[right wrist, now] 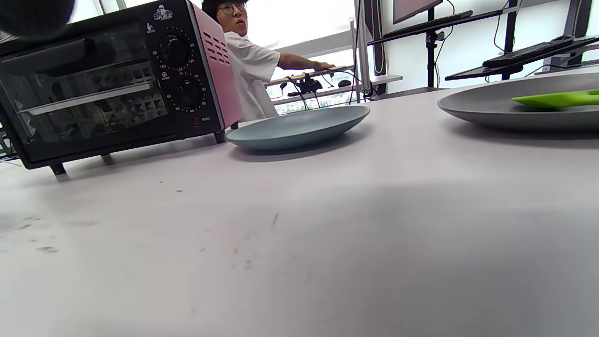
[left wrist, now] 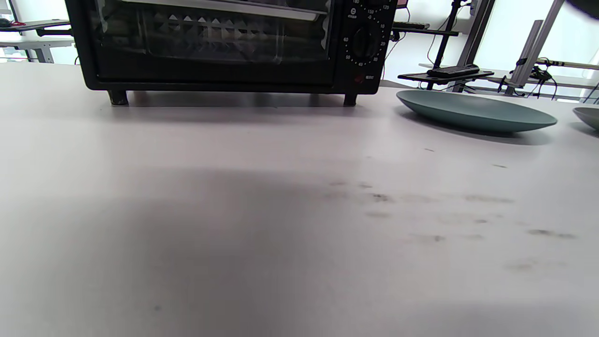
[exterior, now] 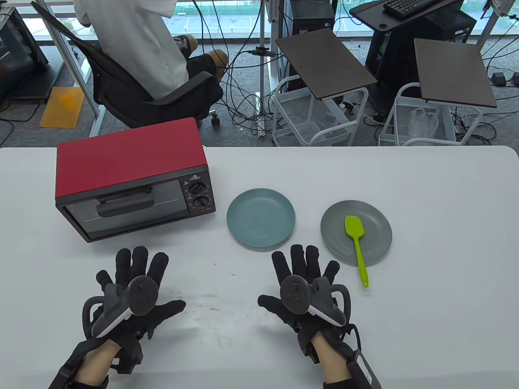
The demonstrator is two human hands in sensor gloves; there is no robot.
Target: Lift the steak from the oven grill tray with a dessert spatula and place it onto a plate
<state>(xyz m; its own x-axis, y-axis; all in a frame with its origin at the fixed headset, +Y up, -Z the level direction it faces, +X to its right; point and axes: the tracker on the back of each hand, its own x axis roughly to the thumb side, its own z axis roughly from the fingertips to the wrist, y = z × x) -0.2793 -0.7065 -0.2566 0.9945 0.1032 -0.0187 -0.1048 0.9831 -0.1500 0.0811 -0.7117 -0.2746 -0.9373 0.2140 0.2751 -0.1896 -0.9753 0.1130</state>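
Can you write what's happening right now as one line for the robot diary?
stage: start, nothing lifted | left hand: flat on table, open | right hand: flat on table, open | oven: door closed | green spatula: on grey plate | blue plate: bare

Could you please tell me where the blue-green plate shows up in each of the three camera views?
Table view: the blue-green plate lies mid-table, between the oven and the grey plate.
Left wrist view: upper right, right of the oven's feet.
Right wrist view: upper centre, just right of the oven.
Shared landmark: the oven's dial panel, beside the plate in all three.
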